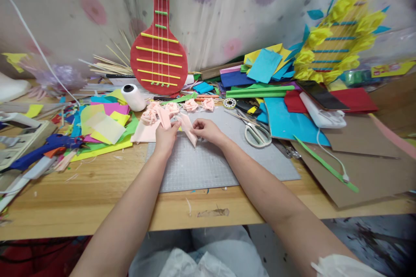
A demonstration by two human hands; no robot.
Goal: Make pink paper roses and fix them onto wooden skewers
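Observation:
My left hand [164, 139] is closed in a pinch around pale pink paper, and one pink strip [163, 117] stands up from its fingers. A second, folded pink paper piece [187, 129] hangs slanted between the two hands. Its right edge is pinched by my right hand [208, 130]. Both hands are above the grey cutting mat [201, 169]. Just beyond them, several pink paper flowers [190, 104] sit in a row at the mat's far edge. A flat pink sheet [145, 133] lies left of my left hand.
White-handled scissors [258, 135] rest on the mat's right side. A thread spool [134, 98] stands behind the flowers. Left are paper scraps [104, 123] and a blue glue gun [48, 151]. A red paper lute [159, 60] leans at the back; cardboard [354, 177] overhangs the right front edge.

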